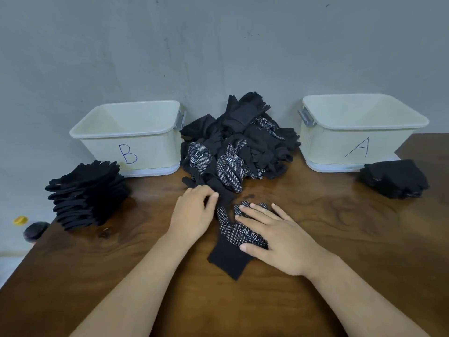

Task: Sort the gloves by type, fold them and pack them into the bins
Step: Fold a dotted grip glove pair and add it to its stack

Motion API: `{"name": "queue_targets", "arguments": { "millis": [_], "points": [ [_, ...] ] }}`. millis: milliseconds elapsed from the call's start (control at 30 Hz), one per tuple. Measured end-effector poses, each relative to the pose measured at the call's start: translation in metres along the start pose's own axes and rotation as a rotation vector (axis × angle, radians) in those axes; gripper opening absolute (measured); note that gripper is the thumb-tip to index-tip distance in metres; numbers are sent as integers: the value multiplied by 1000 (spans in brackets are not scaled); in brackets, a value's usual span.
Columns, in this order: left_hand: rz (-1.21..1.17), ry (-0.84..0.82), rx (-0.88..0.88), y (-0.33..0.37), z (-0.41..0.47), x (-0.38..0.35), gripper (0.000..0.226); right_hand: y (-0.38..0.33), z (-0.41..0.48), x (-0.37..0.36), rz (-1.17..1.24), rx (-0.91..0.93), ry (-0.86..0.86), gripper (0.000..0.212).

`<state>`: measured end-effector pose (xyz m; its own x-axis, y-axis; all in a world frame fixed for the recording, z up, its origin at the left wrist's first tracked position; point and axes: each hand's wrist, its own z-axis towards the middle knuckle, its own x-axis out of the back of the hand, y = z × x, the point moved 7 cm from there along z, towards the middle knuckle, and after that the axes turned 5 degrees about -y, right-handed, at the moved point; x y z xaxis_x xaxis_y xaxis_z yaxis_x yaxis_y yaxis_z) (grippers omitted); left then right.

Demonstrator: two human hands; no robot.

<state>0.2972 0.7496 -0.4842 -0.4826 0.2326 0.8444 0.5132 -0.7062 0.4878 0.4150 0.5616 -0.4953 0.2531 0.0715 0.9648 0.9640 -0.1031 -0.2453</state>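
A black glove with white dots lies flat, palm up, on the wooden table in front of me. My right hand presses flat on it with fingers spread. My left hand pinches the edge of a plain black glove at the foot of the mixed heap of gloves. The heap sits between two cream bins: bin B on the left and bin A on the right. Both bins look empty.
A stack of plain black gloves lies in front of bin B near the table's left edge. A folded stack of dark gloves sits in front of bin A. A grey wall stands right behind the bins.
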Motion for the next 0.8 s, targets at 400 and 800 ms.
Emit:
{"name": "queue_targets", "arguments": {
  "millis": [400,800],
  "points": [
    [232,11,-138,7,-10,-2,24,5,-9,13,268,117,-35,71],
    [-1699,141,483,-73,-4,15,36,3,3,-7,-32,2,-55,77]
  ]
}}
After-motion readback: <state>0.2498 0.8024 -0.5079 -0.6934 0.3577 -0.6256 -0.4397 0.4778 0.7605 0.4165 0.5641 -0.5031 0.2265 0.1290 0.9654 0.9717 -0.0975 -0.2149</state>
